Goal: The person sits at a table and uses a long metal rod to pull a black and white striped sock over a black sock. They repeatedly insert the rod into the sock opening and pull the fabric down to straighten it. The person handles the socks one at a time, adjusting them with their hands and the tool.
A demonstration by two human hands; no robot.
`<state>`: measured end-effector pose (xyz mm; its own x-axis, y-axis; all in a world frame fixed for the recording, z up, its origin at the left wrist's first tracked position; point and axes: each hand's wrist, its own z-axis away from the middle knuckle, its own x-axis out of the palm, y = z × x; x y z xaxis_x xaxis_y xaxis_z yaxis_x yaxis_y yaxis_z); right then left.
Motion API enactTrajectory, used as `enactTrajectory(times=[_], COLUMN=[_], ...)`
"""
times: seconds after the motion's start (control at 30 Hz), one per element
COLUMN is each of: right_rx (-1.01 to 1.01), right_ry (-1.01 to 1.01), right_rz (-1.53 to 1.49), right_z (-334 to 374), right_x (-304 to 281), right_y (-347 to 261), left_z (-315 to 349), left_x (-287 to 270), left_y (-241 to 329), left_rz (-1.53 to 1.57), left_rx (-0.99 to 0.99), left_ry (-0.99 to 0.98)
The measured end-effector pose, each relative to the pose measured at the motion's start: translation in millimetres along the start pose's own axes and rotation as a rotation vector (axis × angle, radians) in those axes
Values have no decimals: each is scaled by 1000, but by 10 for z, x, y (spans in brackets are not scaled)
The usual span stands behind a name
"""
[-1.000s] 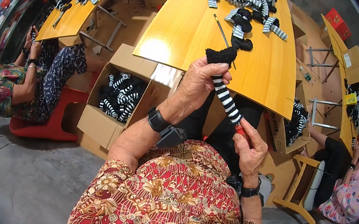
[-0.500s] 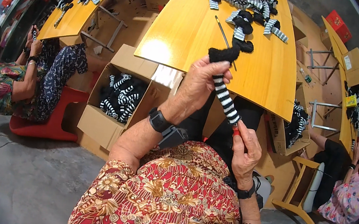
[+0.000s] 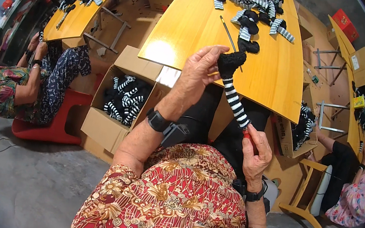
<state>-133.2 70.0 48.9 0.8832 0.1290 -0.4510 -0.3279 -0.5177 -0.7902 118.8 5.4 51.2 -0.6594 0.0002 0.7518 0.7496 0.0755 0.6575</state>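
Note:
A knitted tube with black and white stripes [image 3: 235,101] and a fuzzy black end [image 3: 230,63] stands at a slant above my lap. My right hand [image 3: 256,153] is closed at its lower end, gripping a red handle [image 3: 246,134]; the rest of that tool is hidden, apparently inside the tube. Beside the black end is my left hand [image 3: 200,72], its fingers apart and their tips close to the fuzzy edge. Whether they touch it is hard to see.
The yellow table [image 3: 179,35] ahead carries a pile of striped knitted pieces [image 3: 252,3] and a pencil-like stick [image 3: 227,31]. Cardboard boxes of striped pieces stand left [image 3: 115,137] and right [image 3: 285,143] of my knees. Seated people work at far left [image 3: 10,89] and right [image 3: 351,201].
My left fingers have loosened from the black end and moved slightly left of it. The striped tube, with the right hand at its lower end, has shifted a little to the right.

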Motion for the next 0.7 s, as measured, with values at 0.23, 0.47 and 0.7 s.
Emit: enactTrajectory(times=[0.23,0.47,0.7], right_rx=[-55,17,140], right_ry=[-28,-82,-4], right_rz=[14,-10,-120], right_z=[5,5,137], right_x=[-25,-193,-131], right_y=[-16,-38,47], left_z=[7,11,24], left_x=[5,-125,10], left_y=[22,87,-27], left_rz=[-274,-339,-275], left_rx=[33,178,97], left_ry=[146,154,149])
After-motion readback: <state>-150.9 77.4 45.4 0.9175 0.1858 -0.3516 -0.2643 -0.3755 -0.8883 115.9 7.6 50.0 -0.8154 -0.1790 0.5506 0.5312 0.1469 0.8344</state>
